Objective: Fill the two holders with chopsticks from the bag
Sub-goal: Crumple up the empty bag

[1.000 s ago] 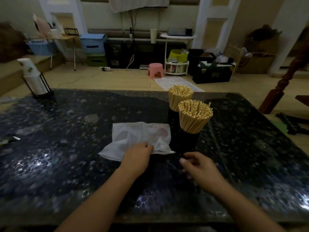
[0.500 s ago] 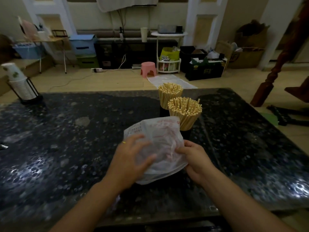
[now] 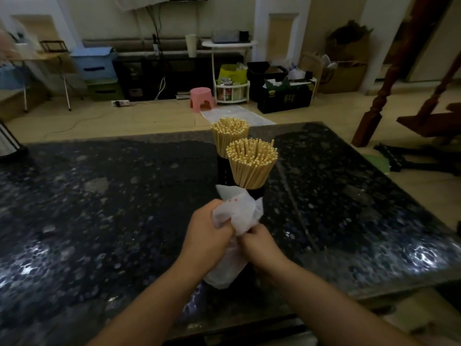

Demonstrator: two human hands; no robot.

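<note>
Both your hands are clamped on the white plastic bag [image 3: 237,216], held just above the bench [image 3: 99,221] near the middle of its near edge. Your left hand [image 3: 207,236] bunches the upper part in a closed fist. Your right hand [image 3: 259,245] pinches the crumpled plastic just beside it, so the two hands nearly touch. The bag looks slack and empty, with its long axis running from the near edge up toward the holders and its tail hanging between your wrists.

Straight ahead, just beyond the bag's top, stands the nearer holder [image 3: 257,192], packed with upright chopsticks [image 3: 252,161]. The farther holder [image 3: 223,168] sits right behind it toward the far edge, also packed full [image 3: 229,132]. Neither hand is clearly closer to them. By the look of it, the filling is done and only the bag remains to be set aside.

There are faint red marks printed on the bag, but they are too small to read.
</note>
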